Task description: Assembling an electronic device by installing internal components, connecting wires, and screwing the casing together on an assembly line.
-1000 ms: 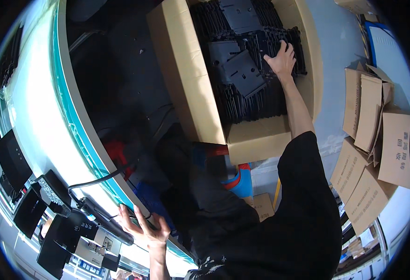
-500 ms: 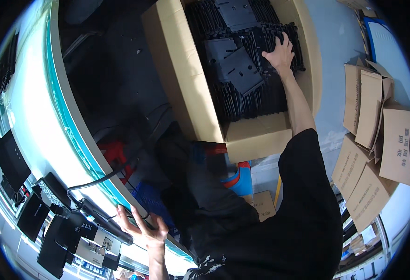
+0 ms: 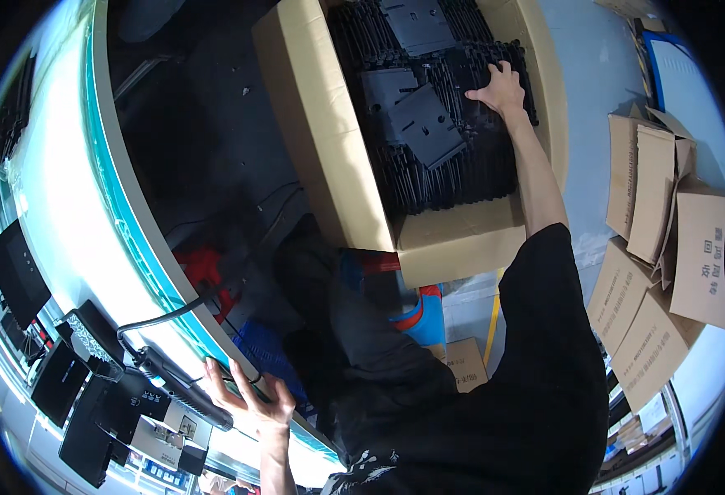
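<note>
My right hand point(image 3: 503, 91) reaches down into a large cardboard box point(image 3: 453, 254), its thumb stretched away from bent fingers. It rests on or just over the black parts at the box's right side; a firm grip does not show. Rows of thin black plates point(image 3: 436, 186) stand on edge in the box. Flat black plates with small slots point(image 3: 428, 128) lie on top of them, left of that hand. My left hand point(image 3: 255, 404) lies with spread fingers on the edge of the bright worktable point(image 3: 144, 256), beside a black cylindrical handheld tool with a cord point(image 3: 182, 396).
Black boxy devices point(image 3: 123, 417) sit on the worktable at lower left. Flattened cardboard cartons point(image 3: 651, 272) lean at the right. Under the table edge are a red object point(image 3: 205, 276) and a blue crate point(image 3: 271, 355). A small carton point(image 3: 466, 363) stands on the floor.
My right hand has shifted slightly to the right, and its fingers are more bent than before. The left hand stays on the table edge.
</note>
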The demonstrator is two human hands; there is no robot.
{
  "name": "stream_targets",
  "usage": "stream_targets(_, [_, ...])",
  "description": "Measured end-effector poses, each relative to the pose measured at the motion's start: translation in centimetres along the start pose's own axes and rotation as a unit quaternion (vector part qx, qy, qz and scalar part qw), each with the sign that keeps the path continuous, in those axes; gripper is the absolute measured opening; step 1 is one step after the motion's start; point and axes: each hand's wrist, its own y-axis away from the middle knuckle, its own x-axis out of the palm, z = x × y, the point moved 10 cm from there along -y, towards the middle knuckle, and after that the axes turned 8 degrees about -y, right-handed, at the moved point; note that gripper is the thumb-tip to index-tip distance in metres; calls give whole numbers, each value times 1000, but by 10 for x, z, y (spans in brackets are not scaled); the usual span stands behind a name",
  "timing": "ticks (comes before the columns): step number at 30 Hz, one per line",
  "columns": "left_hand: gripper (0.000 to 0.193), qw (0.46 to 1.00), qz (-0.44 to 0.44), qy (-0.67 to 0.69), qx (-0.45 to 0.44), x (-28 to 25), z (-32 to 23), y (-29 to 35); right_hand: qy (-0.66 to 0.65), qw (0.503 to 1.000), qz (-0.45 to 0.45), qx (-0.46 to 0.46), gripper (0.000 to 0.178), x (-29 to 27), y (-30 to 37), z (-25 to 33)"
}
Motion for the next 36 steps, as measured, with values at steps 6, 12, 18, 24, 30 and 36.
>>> stream_targets(6, [73,999,15,-31,13,1,-1,0,-18,991,70,115,93,9,-7,1])
stream_targets(12, [72,999,36,-22,-3,-2,3,-1,-31,984,84,154,76,8,-7,19])
stream_targets(18, [70,1000,23,-16,5,-2,-2,-5,-42,985,32,162,63,14,-7,-2])
stream_targets(24, [72,999,35,5,3,-5,2,-3,-83,984,-63,144,60,-22,43,3])
stream_targets(30, [77,1000,4,16,16,-16,-5,-7,-188,962,-198,-2,78,-115,134,15])
stream_targets(36, [78,992,-28,124,10,-24,1,-3,-635,766,-91,-35,66,-209,275,49])
